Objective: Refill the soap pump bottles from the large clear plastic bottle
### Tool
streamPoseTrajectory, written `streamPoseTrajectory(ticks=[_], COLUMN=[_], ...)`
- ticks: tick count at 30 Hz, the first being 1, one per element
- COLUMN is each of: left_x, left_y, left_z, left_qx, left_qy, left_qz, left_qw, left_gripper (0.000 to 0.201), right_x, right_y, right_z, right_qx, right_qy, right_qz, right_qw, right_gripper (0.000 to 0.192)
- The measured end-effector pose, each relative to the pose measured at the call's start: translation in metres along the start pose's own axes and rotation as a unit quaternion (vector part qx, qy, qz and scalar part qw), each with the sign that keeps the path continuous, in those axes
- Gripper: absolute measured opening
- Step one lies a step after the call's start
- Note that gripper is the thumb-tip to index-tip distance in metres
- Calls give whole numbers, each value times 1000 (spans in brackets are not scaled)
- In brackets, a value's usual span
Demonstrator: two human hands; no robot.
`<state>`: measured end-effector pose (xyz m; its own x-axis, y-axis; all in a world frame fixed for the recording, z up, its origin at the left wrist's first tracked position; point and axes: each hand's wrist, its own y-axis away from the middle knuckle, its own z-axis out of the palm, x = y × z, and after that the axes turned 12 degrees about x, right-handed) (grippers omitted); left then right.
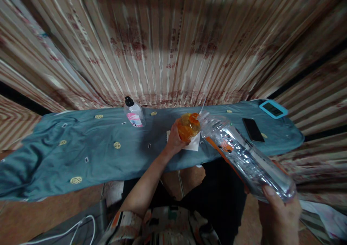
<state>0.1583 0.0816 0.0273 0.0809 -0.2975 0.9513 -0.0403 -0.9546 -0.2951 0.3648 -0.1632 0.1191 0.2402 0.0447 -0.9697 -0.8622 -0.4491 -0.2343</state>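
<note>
My left hand (175, 139) is closed around a rounded, see-through amber vessel (187, 127) with an orange part at its top right. My right hand (282, 210) grips the base end of a large clear plastic bottle (241, 154) with orange markings. The bottle lies tilted, its narrow end pointing left, right beside the vessel; whether they touch I cannot tell. A thin white stick or tube (202, 105) sticks up between the two. Beneath the vessel, a white paper or cloth (193, 144) rests on the table.
A blue-green cloth covers the narrow table (94, 158). On it stand a clear pump-top bottle (135, 116) with a pink label, a dark phone (253, 130) and a blue-framed digital display (273, 109). Patterned curtains (168, 38) hang behind. A white cable (81, 221) lies lower left.
</note>
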Motion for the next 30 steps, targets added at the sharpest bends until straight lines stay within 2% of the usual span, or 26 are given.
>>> streamPoseTrajectory(ticks=[4, 10, 15, 19, 23, 30], left_x=[-1, -1, 4, 13, 14, 8], left_y=[0, 1, 0, -1, -1, 0], left_z=[0, -1, -2, -2, -2, -1], left_qx=[3, -2, 4, 3, 7, 6], left_qy=[4, 14, 7, 5, 3, 10], left_qz=[-11, -2, 3, 26, 15, 14], left_qw=[1000, 1000, 1000, 1000, 1000, 1000], left_gripper=[109, 106, 103, 95, 94, 96], right_x=[-5, -10, -18, -13, -8, -15], right_y=[1, 1, 2, 2, 2, 3], right_z=[3, 6, 10, 9, 7, 10], right_qx=[16, 9, 32, 23, 14, 43], right_qy=[-3, -4, -17, -14, -13, -17], right_qz=[25, 21, 57, 32, 13, 61], right_qw=[1000, 1000, 998, 999, 1000, 997], right_gripper=[100, 96, 104, 97, 92, 105])
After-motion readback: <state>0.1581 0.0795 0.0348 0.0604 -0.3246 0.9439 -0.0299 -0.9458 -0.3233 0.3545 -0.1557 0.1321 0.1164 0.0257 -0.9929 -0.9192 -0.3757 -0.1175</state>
